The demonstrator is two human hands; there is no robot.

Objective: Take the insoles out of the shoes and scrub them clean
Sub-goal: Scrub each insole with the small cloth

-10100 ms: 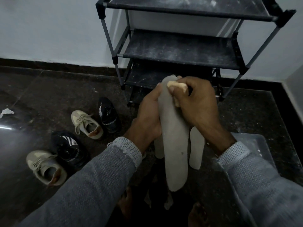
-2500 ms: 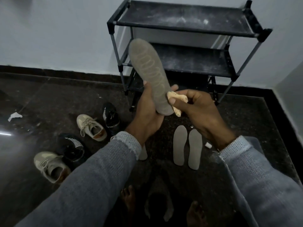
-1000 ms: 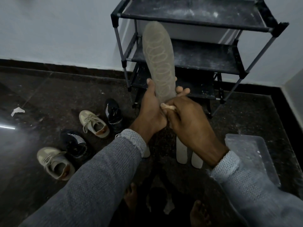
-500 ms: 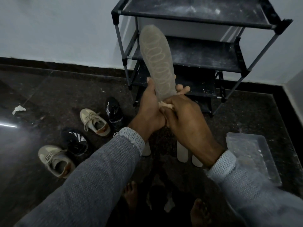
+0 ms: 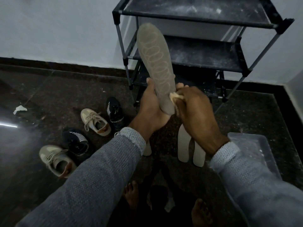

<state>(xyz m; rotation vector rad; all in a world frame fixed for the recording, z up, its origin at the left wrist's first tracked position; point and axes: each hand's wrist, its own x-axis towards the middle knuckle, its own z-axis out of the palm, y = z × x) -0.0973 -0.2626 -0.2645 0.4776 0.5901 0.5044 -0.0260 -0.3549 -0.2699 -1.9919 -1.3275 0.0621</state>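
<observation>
My left hand (image 5: 150,108) grips the heel end of a grey insole (image 5: 155,59), held upright with its looped-pattern underside facing me. My right hand (image 5: 195,115) is closed on a small beige cloth (image 5: 174,97) pressed against the insole's lower right edge. Two pale insoles (image 5: 183,145) lie side by side on the dark floor below my right wrist, and the end of a third (image 5: 147,150) peeks out under my left sleeve. Two beige sneakers (image 5: 95,119) and two black sneakers (image 5: 114,112) stand on the floor at the left.
A black three-tier shoe rack (image 5: 205,51) stands against the white wall behind the insole. A clear plastic tray (image 5: 255,153) lies on the floor at the right. A scrap of paper (image 5: 19,109) lies far left. My bare feet (image 5: 131,194) are at the bottom.
Ten seconds ago the insole hung toe-down showing its smooth side; it is now flipped upright, underside showing. In the last second the cloth moved from the heel's middle to its right edge.
</observation>
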